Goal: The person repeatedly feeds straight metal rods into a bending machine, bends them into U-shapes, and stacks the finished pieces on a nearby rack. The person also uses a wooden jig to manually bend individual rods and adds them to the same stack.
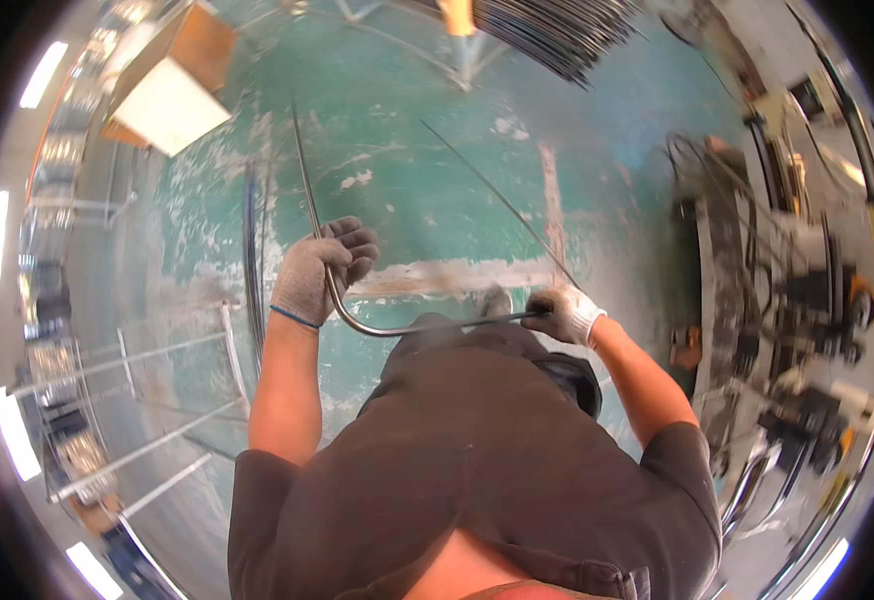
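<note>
My left hand (319, 268), in a grey knit glove, is closed around a thin bent metal rod (309, 200) just above its curve. The rod runs up and away from that hand, bends below it, then crosses level in front of my body to my right hand (563, 314). My right hand, in a white glove, grips the other stretch of the rod, where a straight length also slants up and left over the green floor (427, 190). My dark shirt fills the lower middle of the view.
A bundle of dark rods (557, 30) lies at the top. A cardboard box (172, 85) sits top left. More long rods (255, 260) lie on the floor left of my left hand, beside a metal rack (147, 400). Machinery (787, 300) stands at right.
</note>
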{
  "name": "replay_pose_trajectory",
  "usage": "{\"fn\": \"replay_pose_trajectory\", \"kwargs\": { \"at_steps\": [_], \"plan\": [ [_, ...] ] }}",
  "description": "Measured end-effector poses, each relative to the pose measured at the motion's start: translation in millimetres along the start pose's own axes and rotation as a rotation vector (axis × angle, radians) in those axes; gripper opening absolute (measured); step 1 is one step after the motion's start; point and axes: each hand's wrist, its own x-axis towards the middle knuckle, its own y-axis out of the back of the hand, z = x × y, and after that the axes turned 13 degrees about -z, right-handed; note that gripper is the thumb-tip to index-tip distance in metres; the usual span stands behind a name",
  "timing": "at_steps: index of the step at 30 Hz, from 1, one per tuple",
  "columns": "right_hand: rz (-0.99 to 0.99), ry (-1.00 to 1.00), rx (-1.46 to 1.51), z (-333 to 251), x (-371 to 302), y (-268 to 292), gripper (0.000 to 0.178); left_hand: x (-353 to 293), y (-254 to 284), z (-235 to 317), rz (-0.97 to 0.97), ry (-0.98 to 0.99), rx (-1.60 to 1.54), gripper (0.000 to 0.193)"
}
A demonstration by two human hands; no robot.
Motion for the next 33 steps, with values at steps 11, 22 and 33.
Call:
{"fn": "replay_pose_trajectory", "kwargs": {
  "at_steps": [11, 22, 33],
  "plan": [
    [0.659, -0.353, -0.183, -14, 278, 171, 0.035, 62, 144, 124, 0.261, -0.217, 0.078, 0.055],
    [0.495, -0.040, 1.170, -110, 557, 414, 0.031, 175, 291, 300, 0.406, -0.320, 0.133, 0.053],
    [0.711, -0.246, 0.603, -161, 887, 584, 0.058, 350, 403, 429, 0.636, -0.420, 0.020, 0.038]
  ]
}}
